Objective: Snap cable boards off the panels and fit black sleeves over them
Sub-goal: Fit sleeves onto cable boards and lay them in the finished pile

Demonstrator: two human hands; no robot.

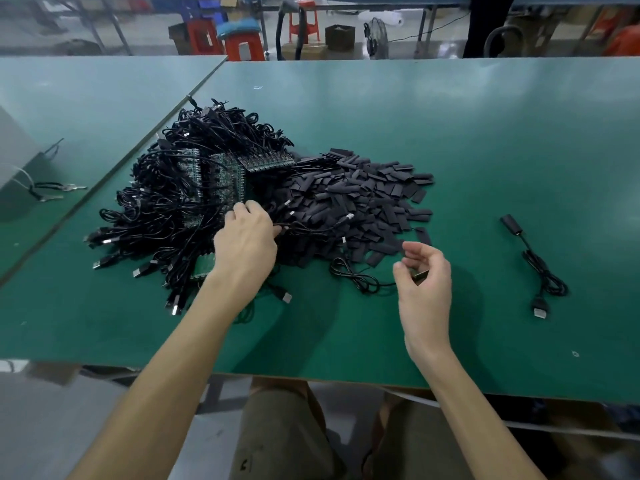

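Fingers of the left hand [244, 244] curl down into the heap of cable panels [194, 188]; whether they grip anything I cannot tell. The right hand [424, 275], fingers loosely curled, pinches a small board [421, 274] whose cable [356, 277] trails leftward. Black sleeves [363, 202] lie piled just beyond on the green table [485, 150].

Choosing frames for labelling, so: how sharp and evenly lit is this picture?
Head view: light soft and even, faint shadows on the table by the left hand and right hand; far stools and bottom corners smeared; the piece in the right hand blurred.
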